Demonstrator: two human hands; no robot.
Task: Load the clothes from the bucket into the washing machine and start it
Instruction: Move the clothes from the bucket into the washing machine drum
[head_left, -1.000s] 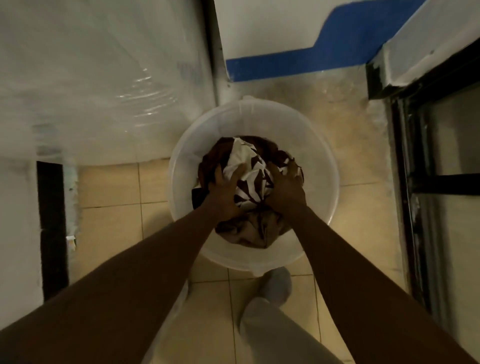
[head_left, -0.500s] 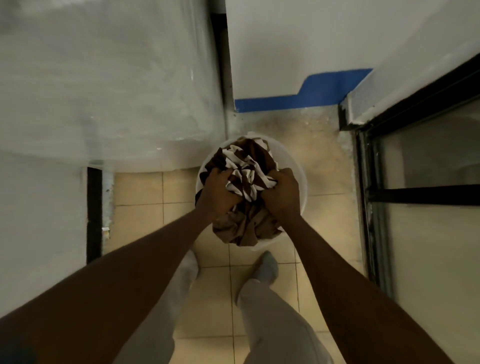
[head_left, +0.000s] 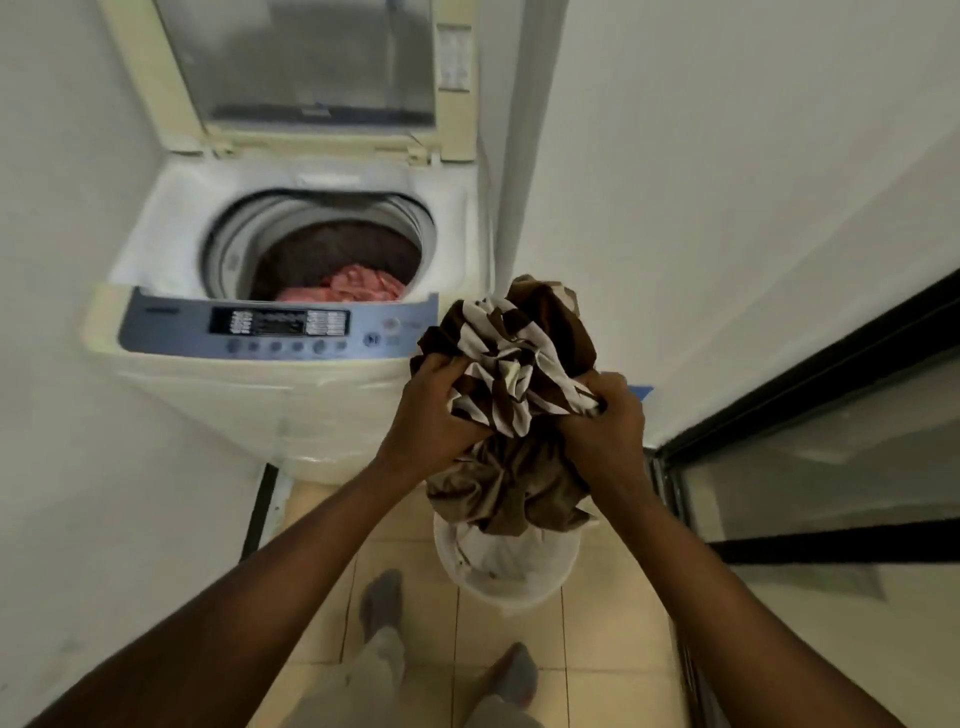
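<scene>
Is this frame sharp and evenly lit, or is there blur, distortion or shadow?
Head view: washing machine is motion-blurred, panel text unreadable; wide-angle lens bows the walls; arms are dim, white walls brighter; the clothes bundle in the left hand and right hand is fairly sharp.

We are in a narrow home laundry nook: a top-loading washing machine with its lid raised stands between white walls on a beige tiled floor, beside what seems a dark-framed glass door.

The washing machine fills the upper left of the frame, clothes right of it, bucket on the floor below centre.
</scene>
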